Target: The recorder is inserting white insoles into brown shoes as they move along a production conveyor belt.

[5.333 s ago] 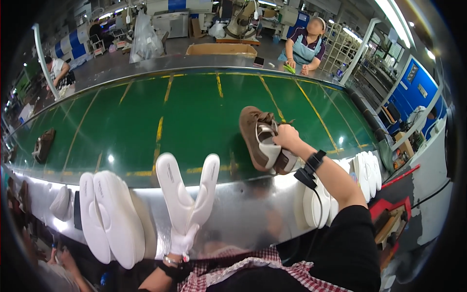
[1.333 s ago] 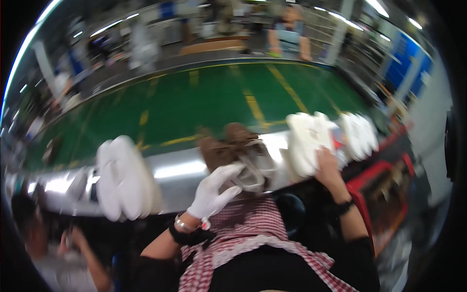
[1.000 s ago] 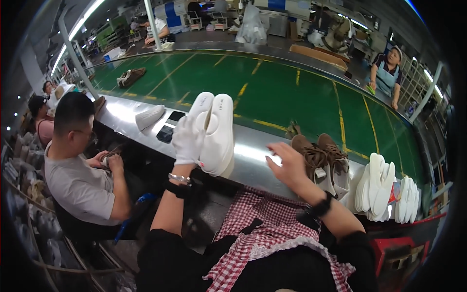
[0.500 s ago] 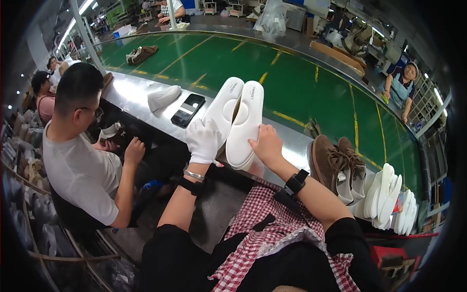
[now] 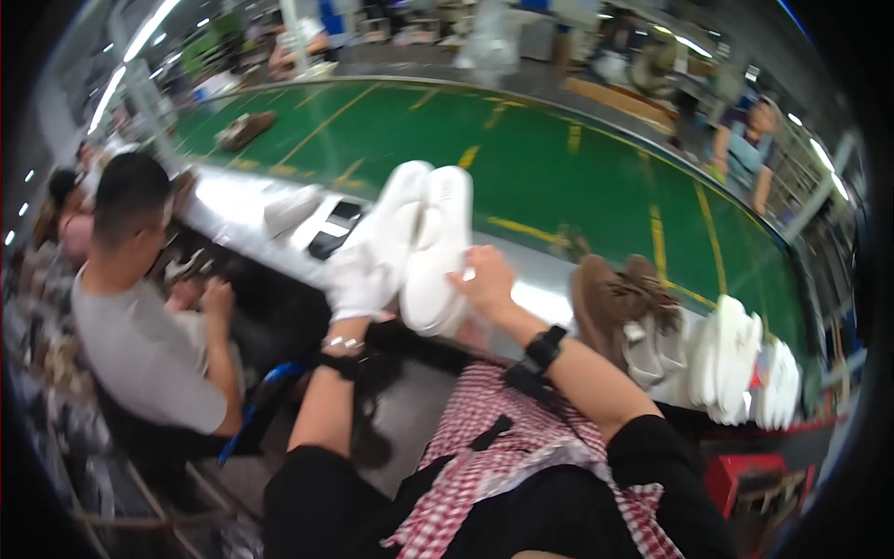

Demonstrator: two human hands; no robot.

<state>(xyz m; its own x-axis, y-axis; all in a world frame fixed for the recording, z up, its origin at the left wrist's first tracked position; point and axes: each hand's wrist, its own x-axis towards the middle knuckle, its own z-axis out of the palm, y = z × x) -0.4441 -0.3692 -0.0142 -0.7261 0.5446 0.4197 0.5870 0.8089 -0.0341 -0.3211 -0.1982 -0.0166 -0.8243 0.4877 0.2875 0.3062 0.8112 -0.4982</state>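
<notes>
Pair of white shoe soles (image 5: 424, 244) held up over the near metal edge of the green conveyor belt (image 5: 559, 177), long axes pointing away toward the belt, toes far, heels near. Gloved left hand (image 5: 358, 278) closed around the left sole's heel end. Bare right hand (image 5: 486, 279) pressed against the right sole's heel, fingers curled on it, grip partly blurred. Both hands touching; left wrapping more fully. Further right along the belt's edge, brown shoes (image 5: 626, 306), then stacked white soles (image 5: 745, 368). Left of the belt, seated person in grey shirt (image 5: 140, 326).
</notes>
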